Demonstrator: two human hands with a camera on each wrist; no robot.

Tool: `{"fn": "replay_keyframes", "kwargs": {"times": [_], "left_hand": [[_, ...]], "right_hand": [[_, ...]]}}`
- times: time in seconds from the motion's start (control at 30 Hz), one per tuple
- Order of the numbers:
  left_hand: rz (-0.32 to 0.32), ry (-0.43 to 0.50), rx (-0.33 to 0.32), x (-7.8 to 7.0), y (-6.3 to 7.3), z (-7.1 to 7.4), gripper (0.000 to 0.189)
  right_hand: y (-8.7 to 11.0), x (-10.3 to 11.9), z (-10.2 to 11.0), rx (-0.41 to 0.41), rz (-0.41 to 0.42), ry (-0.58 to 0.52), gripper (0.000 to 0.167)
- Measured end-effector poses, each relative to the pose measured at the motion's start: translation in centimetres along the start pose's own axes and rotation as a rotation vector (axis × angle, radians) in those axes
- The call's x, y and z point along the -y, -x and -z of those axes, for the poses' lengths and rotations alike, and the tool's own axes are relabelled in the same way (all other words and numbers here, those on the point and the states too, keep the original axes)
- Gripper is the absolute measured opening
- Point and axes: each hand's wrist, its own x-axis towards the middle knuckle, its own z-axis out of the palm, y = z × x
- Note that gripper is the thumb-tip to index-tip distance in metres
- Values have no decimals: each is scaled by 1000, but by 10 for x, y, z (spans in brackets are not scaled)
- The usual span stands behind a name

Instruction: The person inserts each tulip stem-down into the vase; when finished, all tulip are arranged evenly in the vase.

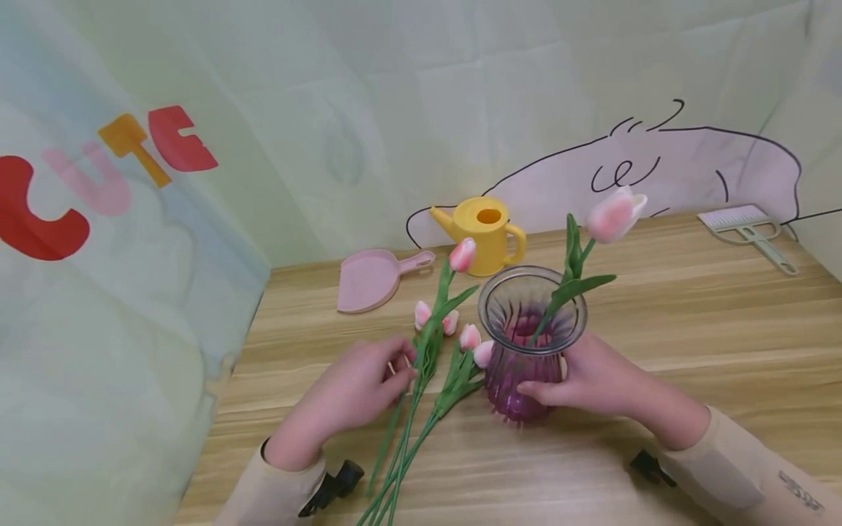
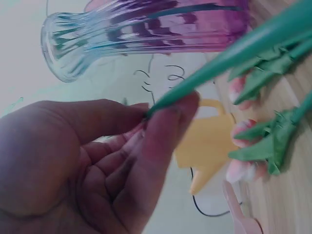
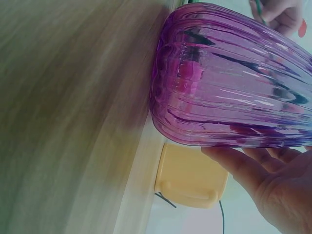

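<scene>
My left hand [image 1: 362,383] pinches the green stem [image 2: 229,56] of an artificial tulip between thumb and fingertips. In the head view, a pink-and-white tulip head [image 1: 463,254] leans up above this hand. Around the side of a ribbed glass vase [image 1: 505,376], purple at the base and clear grey at the rim, curls my right hand [image 1: 601,376], its thumb across the front. One tulip [image 1: 615,215] stands in the vase, tilted right over the rim. Several more tulips [image 1: 454,391] lie on the table between the hands, stems toward me.
Behind the vase stands a yellow watering can [image 1: 483,234]. A pink dustpan [image 1: 368,281] lies at the back left, and a pale brush-like tool [image 1: 750,230] at the far right. A printed cloth [image 1: 395,124] hangs along the back and left of the wooden table [image 1: 710,329].
</scene>
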Motion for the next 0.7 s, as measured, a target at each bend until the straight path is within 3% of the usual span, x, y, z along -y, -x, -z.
{"fn": "replay_keyframes", "kwargs": {"times": [0.17, 0.4, 0.53, 0.7], "left_hand": [[-2, 153, -2, -15, -2, 5, 5], [-62, 268, -51, -35, -3, 11, 6], [-98, 354, -111, -45, -1, 15, 8], [-191, 385, -218, -56, -1, 19, 8]], "right_hand": [[0, -1, 2, -3, -5, 8, 75], [2, -2, 1, 1, -9, -6, 78], [2, -2, -1, 4, -13, -12, 79], [1, 0, -1, 8, 1, -34, 81]]}}
